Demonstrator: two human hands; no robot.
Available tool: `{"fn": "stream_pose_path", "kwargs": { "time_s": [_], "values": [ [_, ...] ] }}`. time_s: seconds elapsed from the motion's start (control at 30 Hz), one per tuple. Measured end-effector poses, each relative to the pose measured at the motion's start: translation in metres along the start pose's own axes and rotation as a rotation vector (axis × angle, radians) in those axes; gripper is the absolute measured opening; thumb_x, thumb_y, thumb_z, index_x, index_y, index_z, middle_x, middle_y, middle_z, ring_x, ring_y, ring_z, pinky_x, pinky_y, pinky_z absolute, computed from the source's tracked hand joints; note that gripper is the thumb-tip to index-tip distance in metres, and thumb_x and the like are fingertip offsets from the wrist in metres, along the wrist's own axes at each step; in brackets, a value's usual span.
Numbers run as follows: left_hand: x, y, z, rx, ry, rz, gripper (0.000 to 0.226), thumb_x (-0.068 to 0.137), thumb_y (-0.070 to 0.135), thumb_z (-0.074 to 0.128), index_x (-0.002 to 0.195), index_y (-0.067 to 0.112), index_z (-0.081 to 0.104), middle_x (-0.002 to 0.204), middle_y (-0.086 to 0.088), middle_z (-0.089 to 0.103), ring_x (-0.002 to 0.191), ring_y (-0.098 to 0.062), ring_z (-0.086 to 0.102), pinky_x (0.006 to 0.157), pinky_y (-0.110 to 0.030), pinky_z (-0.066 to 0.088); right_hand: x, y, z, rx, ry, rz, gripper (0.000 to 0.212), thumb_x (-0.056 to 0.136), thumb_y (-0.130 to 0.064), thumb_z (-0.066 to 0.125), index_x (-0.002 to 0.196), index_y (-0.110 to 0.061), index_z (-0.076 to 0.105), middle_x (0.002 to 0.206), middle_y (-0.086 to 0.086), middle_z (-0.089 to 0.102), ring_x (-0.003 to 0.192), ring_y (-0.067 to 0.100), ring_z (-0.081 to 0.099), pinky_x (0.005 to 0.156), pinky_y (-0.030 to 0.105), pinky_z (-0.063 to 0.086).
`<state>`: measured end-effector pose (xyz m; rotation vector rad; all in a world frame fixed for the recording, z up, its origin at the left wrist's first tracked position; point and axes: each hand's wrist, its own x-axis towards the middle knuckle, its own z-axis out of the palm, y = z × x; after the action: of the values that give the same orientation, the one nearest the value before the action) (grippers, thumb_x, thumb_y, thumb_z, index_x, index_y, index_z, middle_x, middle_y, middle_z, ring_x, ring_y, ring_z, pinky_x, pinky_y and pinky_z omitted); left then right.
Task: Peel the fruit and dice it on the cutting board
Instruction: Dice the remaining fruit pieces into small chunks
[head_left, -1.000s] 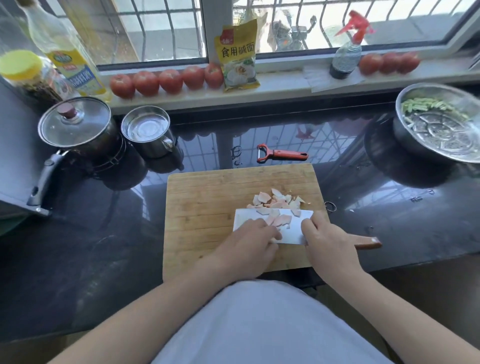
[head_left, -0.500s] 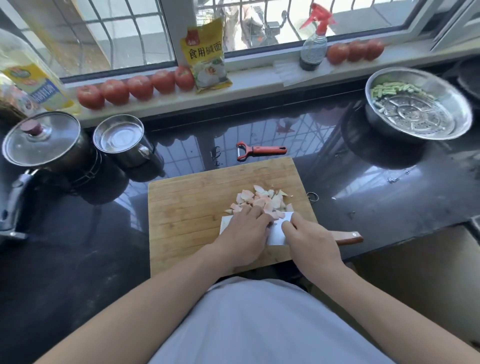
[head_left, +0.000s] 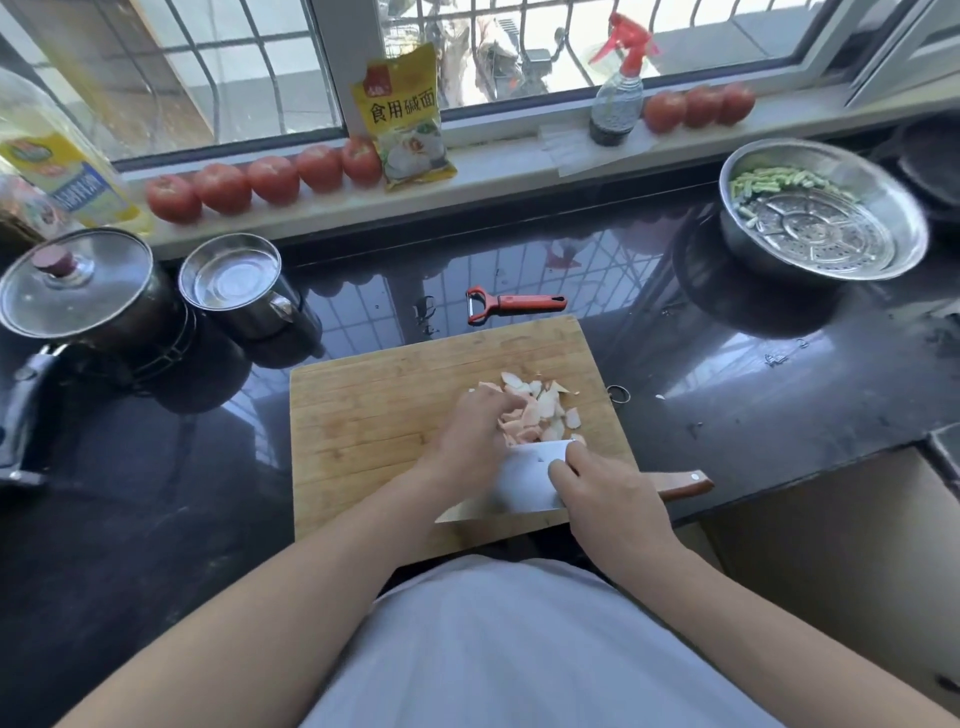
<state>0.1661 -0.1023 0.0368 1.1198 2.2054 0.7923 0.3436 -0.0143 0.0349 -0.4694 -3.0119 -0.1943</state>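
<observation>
Cutting board (head_left: 363, 415): fruit pieces (head_left: 535, 413) piled. Left hand (head_left: 467, 441), blurred, on pile; grasp indiscernible. Right hand (head_left: 608, 488) grasping cleaver (head_left: 524, 478), blade flat.

matt wooden cutting board (head_left: 374, 415); glossy black counter (head_left: 753, 395); shiny metal bowl (head_left: 904, 228)
</observation>
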Motion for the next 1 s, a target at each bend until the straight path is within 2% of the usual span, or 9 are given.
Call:
{"fn": "stream_pose_path", "kwargs": {
  "time_s": [0.07, 0.13, 0.27, 0.37, 0.5, 0.57, 0.73, 0.87, 1.0],
  "values": [
    [-0.009, -0.006, -0.014, -0.174, 0.109, -0.126, 0.044, 0.09, -0.015, 0.043, 0.103, 0.015, 0.073, 0.11, -0.001, 0.065, 0.102, -0.015, 0.058, 0.079, -0.012, 0.042, -0.003, 0.002, 0.002, 0.025, -0.004, 0.027, 0.048, 0.034, 0.014, 0.068, 0.066, -0.015, 0.048, 0.068, 0.005, 0.048, 0.042, 0.021, 0.029, 0.047, 0.031, 0.016],
    [-0.02, -0.013, -0.025, -0.192, 0.058, -0.131, 0.044, 0.085, -0.016, 0.042, 0.089, 0.014, 0.073, 0.097, 0.0, 0.069, 0.092, -0.014, 0.06, 0.071, -0.009, 0.041, -0.004, 0.003, 0.003, 0.033, -0.004, 0.047, 0.048, 0.034, 0.016, 0.066, 0.066, -0.015, 0.047, 0.067, 0.005, 0.045, 0.047, 0.02, 0.022, 0.047, 0.03, 0.015],
    [-0.037, -0.009, -0.012, -0.006, -0.252, 0.059, 0.056, 0.088, -0.01, 0.038, 0.119, 0.021, 0.073, 0.106, 0.008, 0.063, 0.103, -0.011, 0.052, 0.089, -0.022, 0.043, -0.004, 0.001, 0.001, 0.009, 0.029, 0.038, 0.038, 0.043, 0.015, 0.053, 0.065, -0.015, 0.048, 0.067, 0.005, 0.045, 0.043, 0.022, 0.034, 0.047, 0.03, 0.015],
    [-0.03, -0.002, 0.013, 0.137, -0.338, 0.183, 0.052, 0.092, -0.002, 0.04, 0.138, 0.014, 0.061, 0.121, -0.007, 0.055, 0.113, -0.024, 0.046, 0.099, -0.04, 0.042, -0.001, 0.0, -0.002, 0.0, 0.075, 0.015, 0.031, 0.054, 0.01, 0.036, 0.066, -0.015, 0.051, 0.066, 0.005, 0.046, 0.042, 0.021, 0.037, 0.049, 0.029, 0.015],
    [-0.005, -0.002, 0.02, 0.327, -0.275, 0.066, 0.057, 0.099, 0.008, 0.04, 0.154, 0.02, 0.044, 0.148, -0.006, 0.046, 0.133, -0.03, 0.039, 0.111, -0.043, 0.034, -0.002, 0.002, -0.002, -0.027, 0.078, 0.005, 0.033, 0.045, 0.011, 0.044, 0.063, -0.016, 0.047, 0.064, 0.005, 0.045, 0.043, 0.021, 0.028, 0.05, 0.031, 0.013],
    [-0.002, -0.004, 0.012, 0.217, -0.18, 0.034, 0.057, 0.099, 0.004, 0.041, 0.153, 0.02, 0.048, 0.149, -0.003, 0.048, 0.136, -0.026, 0.04, 0.113, -0.04, 0.034, -0.005, 0.005, 0.0, -0.015, 0.085, 0.021, 0.033, 0.047, 0.012, 0.039, 0.063, -0.016, 0.044, 0.064, 0.005, 0.042, 0.05, 0.021, 0.018, 0.05, 0.031, 0.012],
    [-0.02, -0.018, -0.02, -0.184, 0.072, -0.139, 0.045, 0.091, -0.013, 0.041, 0.103, 0.015, 0.074, 0.107, -0.002, 0.069, 0.099, -0.017, 0.059, 0.084, -0.026, 0.049, -0.011, 0.008, 0.001, -0.004, 0.056, 0.066, 0.035, 0.044, 0.014, 0.044, 0.064, -0.015, 0.044, 0.066, 0.004, 0.041, 0.052, 0.02, 0.016, 0.049, 0.031, 0.012],
    [-0.035, -0.031, -0.029, -0.074, -0.213, -0.154, 0.048, 0.086, -0.009, 0.041, 0.084, 0.029, 0.07, 0.098, 0.01, 0.067, 0.096, -0.012, 0.06, 0.081, -0.02, 0.048, -0.014, 0.008, 0.005, 0.007, 0.045, 0.091, 0.036, 0.045, 0.014, 0.044, 0.065, -0.016, 0.041, 0.066, 0.003, 0.039, 0.052, 0.02, 0.015, 0.047, 0.03, 0.013],
    [-0.035, -0.036, -0.014, 0.148, -0.363, -0.091, 0.051, 0.089, -0.001, 0.04, 0.115, 0.029, 0.071, 0.122, 0.007, 0.059, 0.114, -0.018, 0.053, 0.097, -0.035, 0.046, -0.017, 0.009, 0.003, -0.008, 0.019, 0.094, 0.043, 0.041, 0.016, 0.055, 0.065, -0.017, 0.041, 0.066, 0.003, 0.04, 0.051, 0.019, 0.015, 0.047, 0.03, 0.014]
  ]
}}
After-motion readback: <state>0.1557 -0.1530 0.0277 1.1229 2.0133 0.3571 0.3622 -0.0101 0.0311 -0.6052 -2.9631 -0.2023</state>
